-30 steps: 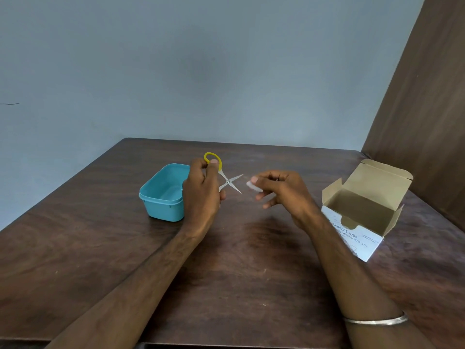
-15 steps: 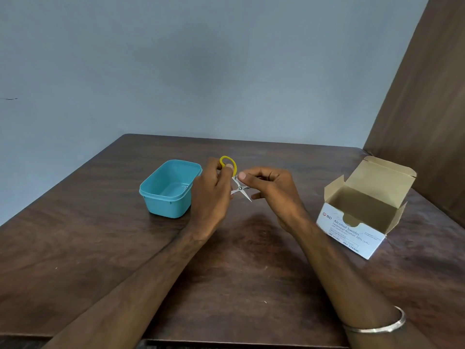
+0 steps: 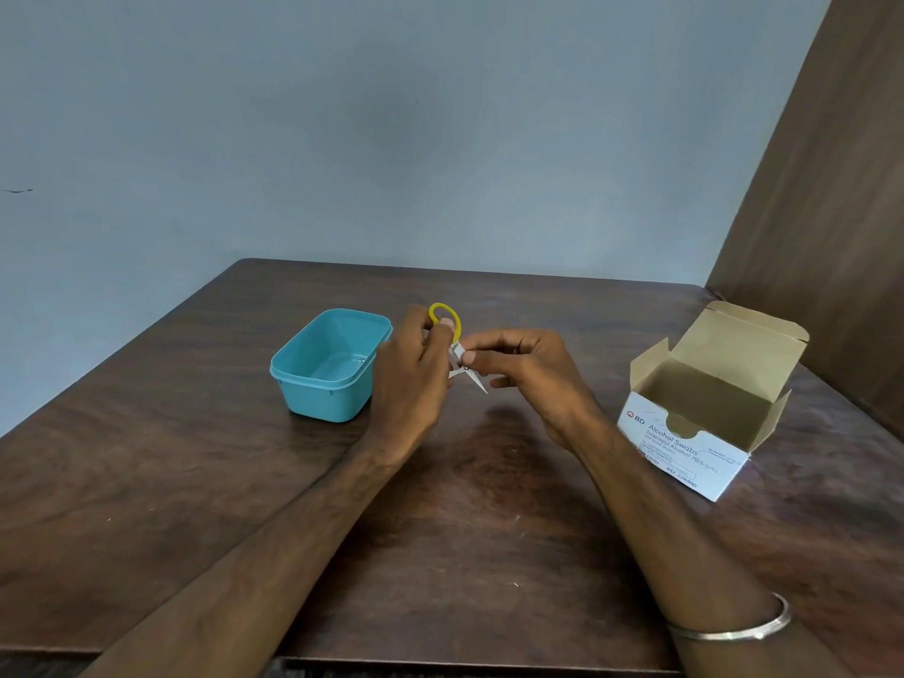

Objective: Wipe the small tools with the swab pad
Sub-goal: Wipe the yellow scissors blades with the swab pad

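Wiping under way at frame centre: left hand [image 3: 408,384] grips the scissors [image 3: 457,352], right hand [image 3: 531,379] pinches the swab pad [image 3: 459,351] on a blade; other tools unseen

Scissors [image 3: 460,357]: small, with a yellow loop handle and thin silver blades spread open, tips pointing down and right, held in the air above the worktop.
Swab pad [image 3: 459,350]: small, whitish, pressed against one blade near the pivot.

A plain room, perhaps a home: a dark brown wooden table [image 3: 440,530] stands against a bare pale blue-grey wall [image 3: 391,139], with a brown wood-grain panel [image 3: 831,212] on the right.
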